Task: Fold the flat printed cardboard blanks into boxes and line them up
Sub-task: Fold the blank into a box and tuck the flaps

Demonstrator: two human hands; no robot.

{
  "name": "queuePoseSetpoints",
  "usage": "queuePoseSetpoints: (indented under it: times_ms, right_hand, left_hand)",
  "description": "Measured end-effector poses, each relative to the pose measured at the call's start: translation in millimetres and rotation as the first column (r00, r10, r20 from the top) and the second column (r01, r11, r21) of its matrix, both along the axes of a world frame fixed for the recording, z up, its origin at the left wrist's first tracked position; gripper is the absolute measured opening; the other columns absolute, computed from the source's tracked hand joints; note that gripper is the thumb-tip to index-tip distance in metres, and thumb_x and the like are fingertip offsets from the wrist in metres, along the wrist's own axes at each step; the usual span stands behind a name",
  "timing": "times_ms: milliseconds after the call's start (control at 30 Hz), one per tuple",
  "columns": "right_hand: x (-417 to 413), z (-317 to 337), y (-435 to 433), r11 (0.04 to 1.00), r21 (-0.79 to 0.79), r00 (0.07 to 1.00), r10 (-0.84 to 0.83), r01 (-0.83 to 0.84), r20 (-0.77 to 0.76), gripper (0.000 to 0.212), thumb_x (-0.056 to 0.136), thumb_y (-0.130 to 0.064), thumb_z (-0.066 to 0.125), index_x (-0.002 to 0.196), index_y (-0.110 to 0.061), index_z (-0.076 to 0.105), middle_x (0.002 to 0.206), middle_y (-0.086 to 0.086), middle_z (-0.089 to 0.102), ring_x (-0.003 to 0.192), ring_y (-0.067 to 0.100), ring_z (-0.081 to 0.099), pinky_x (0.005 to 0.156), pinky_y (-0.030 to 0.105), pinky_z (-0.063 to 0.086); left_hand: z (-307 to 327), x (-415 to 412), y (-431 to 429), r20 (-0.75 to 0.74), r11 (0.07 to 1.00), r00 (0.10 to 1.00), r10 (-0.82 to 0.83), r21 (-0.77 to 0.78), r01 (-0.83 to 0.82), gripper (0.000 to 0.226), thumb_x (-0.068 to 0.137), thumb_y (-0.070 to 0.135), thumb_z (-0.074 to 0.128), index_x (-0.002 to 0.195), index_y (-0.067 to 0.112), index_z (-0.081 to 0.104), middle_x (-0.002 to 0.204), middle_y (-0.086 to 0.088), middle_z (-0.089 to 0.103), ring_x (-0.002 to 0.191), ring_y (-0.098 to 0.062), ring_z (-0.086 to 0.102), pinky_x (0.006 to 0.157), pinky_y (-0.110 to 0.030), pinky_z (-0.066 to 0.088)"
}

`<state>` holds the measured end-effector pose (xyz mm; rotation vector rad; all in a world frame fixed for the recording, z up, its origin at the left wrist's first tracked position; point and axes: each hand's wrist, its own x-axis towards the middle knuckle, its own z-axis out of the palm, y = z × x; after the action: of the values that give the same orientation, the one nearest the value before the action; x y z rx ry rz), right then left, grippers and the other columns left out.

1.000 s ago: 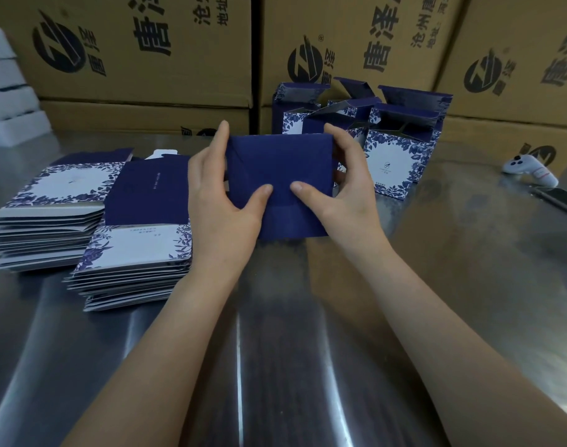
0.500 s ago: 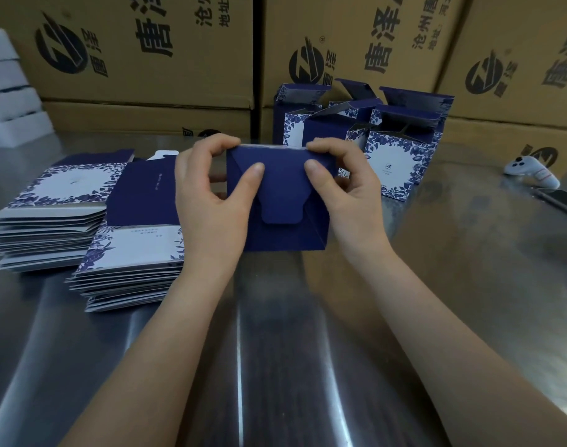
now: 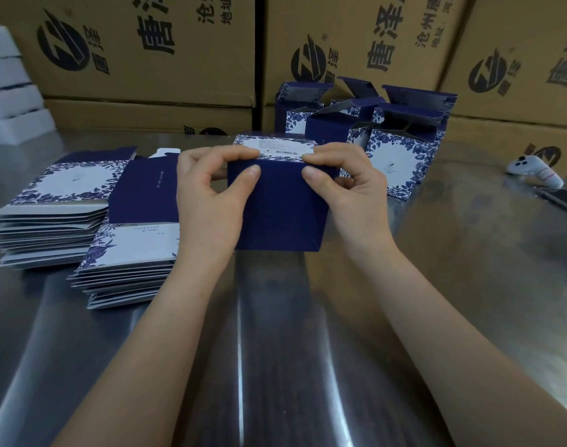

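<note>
I hold a dark blue box (image 3: 280, 211) with both hands just above the steel table (image 3: 469, 269). Its plain blue face is toward me, and a white floral panel with a barcode shows on top. My left hand (image 3: 211, 201) grips its left side, thumb pressed on the upper edge. My right hand (image 3: 350, 191) grips its right side the same way. Two stacks of flat printed blanks (image 3: 50, 217) (image 3: 130, 256) lie at the left. Several folded boxes (image 3: 398, 156) with open top flaps stand behind the held box.
Large brown cartons (image 3: 146, 53) form a wall along the back. White foam blocks (image 3: 8, 91) sit at the far left. A white controller-like gadget (image 3: 534, 171) and a dark phone (image 3: 563, 201) lie at the right on the table.
The tongue flap that showed on the blue face is no longer visible. The box has tipped so that its white barcode panel shows on top, and both thumbs have moved to its upper edge.
</note>
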<state>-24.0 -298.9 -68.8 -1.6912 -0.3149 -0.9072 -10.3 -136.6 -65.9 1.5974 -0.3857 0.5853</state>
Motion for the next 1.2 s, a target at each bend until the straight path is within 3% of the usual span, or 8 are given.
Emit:
queuePoseSetpoints:
  times_ms: [400, 567, 700, 933, 1033, 1133, 1200]
  right_hand:
    - [-1.6, 1.0, -0.5, 0.999, -0.039, 1.0, -0.008, 0.007, -0.021, 0.023, 0.083, -0.006, 0.072, 0.085, -0.028, 0.067, 0.105, -0.001, 0.059, 0.111, 0.02, 0.056, 0.076, 0.022, 0.041]
    - [-1.8, 0.1, 0.7, 0.995, -0.094, 1.0, -0.029, 0.03, 0.005, 0.017, 0.084, -0.015, 0.071, 0.091, -0.03, 0.067, 0.106, -0.002, 0.06, 0.111, 0.02, 0.055, 0.076, 0.027, 0.042]
    - [-1.0, -3.4, 3.7, 0.995, -0.1, 1.0, -0.021, 0.022, 0.005, 0.016, 0.083, -0.019, 0.071, 0.094, -0.031, 0.068, 0.107, -0.002, 0.059, 0.11, 0.024, 0.055, 0.075, 0.027, 0.042]
    - [0.2, -4.8, 4.1, 0.998, -0.067, 1.0, -0.016, 0.014, -0.016, 0.019, 0.081, -0.011, 0.074, 0.088, -0.028, 0.07, 0.103, 0.001, 0.059, 0.107, 0.023, 0.056, 0.081, 0.033, 0.04]
    - [0.3, -5.1, 4.5, 0.997, -0.067, 0.999, -0.029, 0.028, -0.017, 0.02, 0.081, -0.009, 0.074, 0.087, -0.028, 0.07, 0.103, 0.0, 0.059, 0.107, 0.022, 0.056, 0.08, 0.027, 0.038]
    - [0.3, -5.9, 5.0, 0.996, -0.076, 0.999, -0.044, 0.042, -0.015, 0.021, 0.083, -0.013, 0.073, 0.091, -0.032, 0.069, 0.111, -0.001, 0.058, 0.113, 0.017, 0.055, 0.079, 0.024, 0.041]
    - [0.9, -6.9, 3.5, 0.995, -0.09, 0.999, -0.04, 0.038, -0.024, 0.023, 0.084, -0.016, 0.072, 0.1, -0.032, 0.068, 0.123, 0.001, 0.053, 0.12, 0.012, 0.051, 0.086, 0.027, 0.046]
  left_hand:
    - [-0.4, 2.9, 1.4, -0.032, 1.0, 0.999, 0.015, 0.006, -0.015, 0.023, 0.087, 0.013, 0.072, 0.088, 0.035, 0.067, 0.107, 0.015, 0.047, 0.086, 0.021, 0.048, 0.084, -0.007, 0.043]
    - [-0.7, 2.0, 1.7, -0.029, 0.999, 1.0, 0.013, 0.053, -0.011, 0.016, 0.085, 0.024, 0.074, 0.095, 0.033, 0.067, 0.109, 0.015, 0.044, 0.093, 0.011, 0.05, 0.084, -0.008, 0.043]
    - [-1.3, 2.4, 2.2, -0.019, 0.997, 1.0, 0.021, 0.074, -0.02, 0.017, 0.084, 0.024, 0.074, 0.098, 0.034, 0.069, 0.106, 0.015, 0.039, 0.091, 0.02, 0.042, 0.084, 0.0, 0.036]
    - [-1.9, 2.8, 0.0, -0.041, 0.999, 0.999, 0.026, 0.041, -0.024, 0.013, 0.083, 0.019, 0.075, 0.091, 0.028, 0.071, 0.103, 0.013, 0.037, 0.09, 0.019, 0.042, 0.087, -0.001, 0.034]
    - [-3.0, 2.4, -1.5, -0.048, 0.999, 0.999, 0.021, 0.03, -0.019, 0.012, 0.083, 0.016, 0.076, 0.091, 0.025, 0.071, 0.102, 0.012, 0.036, 0.087, 0.021, 0.042, 0.085, -0.001, 0.035]
    - [-4.0, 1.7, -2.4, -0.057, 0.999, 0.998, 0.032, 0.021, -0.031, 0.014, 0.084, 0.02, 0.075, 0.092, 0.031, 0.07, 0.104, 0.013, 0.038, 0.089, 0.023, 0.042, 0.084, 0.0, 0.036]
    - [-4.5, 1.5, -2.9, -0.044, 0.998, 0.997, 0.057, 0.012, -0.057, 0.017, 0.085, 0.024, 0.074, 0.098, 0.034, 0.069, 0.108, 0.013, 0.041, 0.09, 0.022, 0.043, 0.083, 0.0, 0.036]
